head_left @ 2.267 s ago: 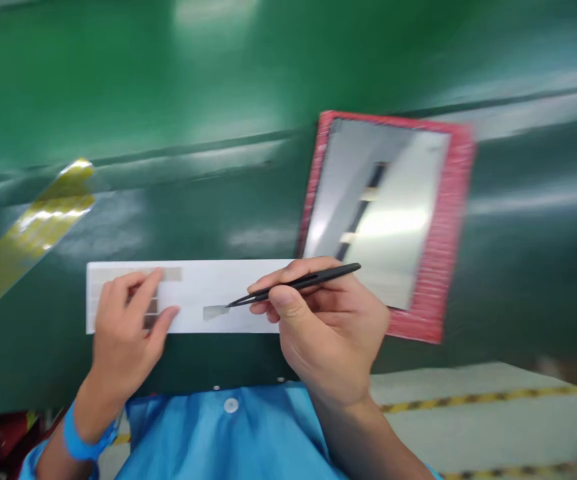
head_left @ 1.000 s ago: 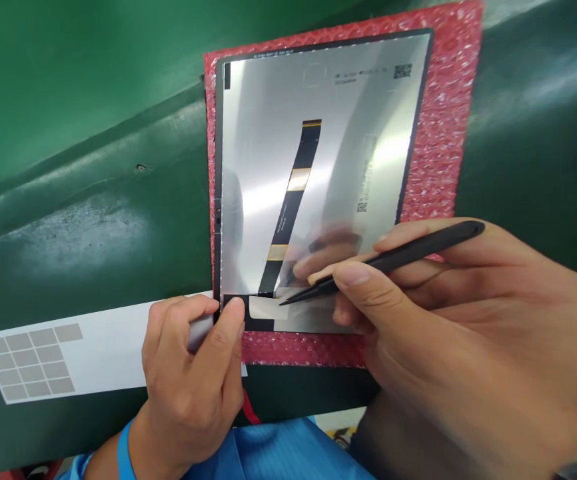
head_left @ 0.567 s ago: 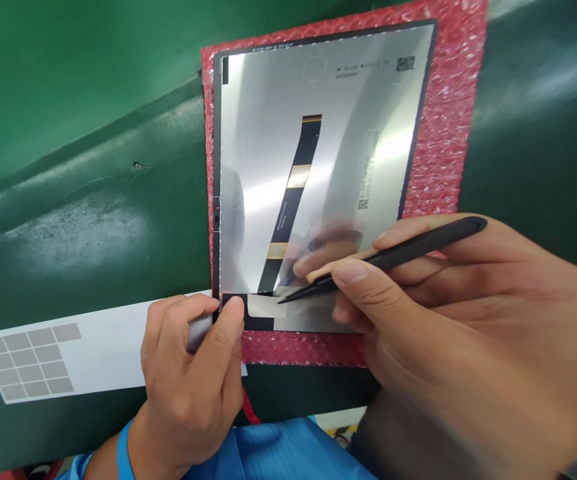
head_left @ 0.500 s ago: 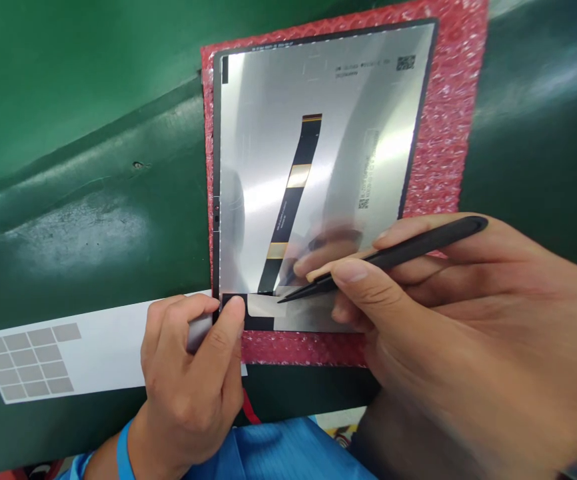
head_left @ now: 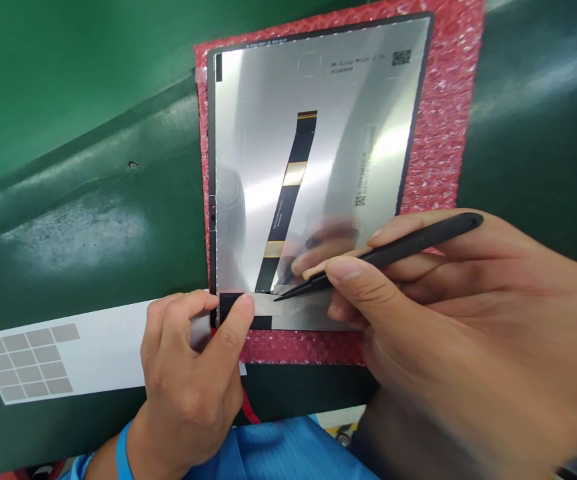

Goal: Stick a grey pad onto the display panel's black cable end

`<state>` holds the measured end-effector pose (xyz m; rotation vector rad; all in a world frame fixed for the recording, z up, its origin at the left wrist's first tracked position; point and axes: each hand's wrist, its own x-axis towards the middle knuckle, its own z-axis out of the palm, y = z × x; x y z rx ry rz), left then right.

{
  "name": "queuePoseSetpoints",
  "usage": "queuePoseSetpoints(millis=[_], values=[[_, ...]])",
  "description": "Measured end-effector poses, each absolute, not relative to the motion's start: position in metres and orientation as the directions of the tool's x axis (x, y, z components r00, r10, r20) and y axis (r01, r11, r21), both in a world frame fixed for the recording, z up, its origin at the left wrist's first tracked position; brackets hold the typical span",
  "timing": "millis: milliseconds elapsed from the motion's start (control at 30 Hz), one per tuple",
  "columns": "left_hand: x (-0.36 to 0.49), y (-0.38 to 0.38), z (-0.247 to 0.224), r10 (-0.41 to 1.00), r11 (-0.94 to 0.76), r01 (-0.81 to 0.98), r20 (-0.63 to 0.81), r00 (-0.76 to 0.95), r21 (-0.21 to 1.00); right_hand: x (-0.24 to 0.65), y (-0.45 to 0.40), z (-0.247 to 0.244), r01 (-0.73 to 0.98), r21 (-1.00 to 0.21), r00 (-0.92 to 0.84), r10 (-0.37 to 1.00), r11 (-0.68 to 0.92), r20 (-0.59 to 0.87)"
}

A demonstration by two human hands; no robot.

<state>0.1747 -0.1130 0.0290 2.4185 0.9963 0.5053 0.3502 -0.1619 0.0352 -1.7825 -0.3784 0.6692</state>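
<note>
A dark green work surface (head_left: 83, 133) carries everything; on it lies a red bubble-wrap sheet (head_left: 443, 133), bearing a silvery display panel (head_left: 258, 133), flat, bubble wrap showing all around; left of it, a white sheet (head_left: 108, 340) holds rows of grey patches (head_left: 45, 354) at its far left end; the right hand (head_left: 433, 320) closes around black tweezers and hides the panel's lower right corner; the left hand (head_left: 193, 360), half open, covers part of the white sheet, index finger at the panel's edge, thumb on a pale strip; the tweezers (head_left: 413, 241) point down-left; a black flat cable (head_left: 285, 207) slants up the panel; the pale strip (head_left: 267, 305) lies at its lower end, under the tweezer tips; whether they pinch it, I cannot tell.
</note>
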Motion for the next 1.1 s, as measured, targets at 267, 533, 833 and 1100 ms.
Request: queuePoseSetpoints(millis=[267, 533, 833, 1100], values=[[0.175, -0.112, 0.028, 0.714, -0.647, 0.552, 0.165, 0.68, 0.525, 0.351, -0.162, 0.034, -0.065, -0.95, 0.778, 0.581, -0.306, -0.24], [0.173, -0.115, 0.03, 0.691, -0.697, 0.59, 0.161, 0.705, 0.408, 0.344, -0.161, 0.032, -0.034, -0.942, 0.82, 0.529, -0.333, -0.217], [0.179, -0.118, 0.034, 0.663, -0.738, 0.6, 0.17, 0.729, 0.308, 0.348, -0.155, 0.034, -0.088, -0.954, 0.844, 0.488, -0.285, -0.224], [0.193, -0.127, 0.032, 0.594, -0.788, 0.555, 0.094, 0.799, 0.266, 0.348, -0.155, 0.031, -0.138, -0.965, 0.855, 0.465, -0.224, -0.23]])
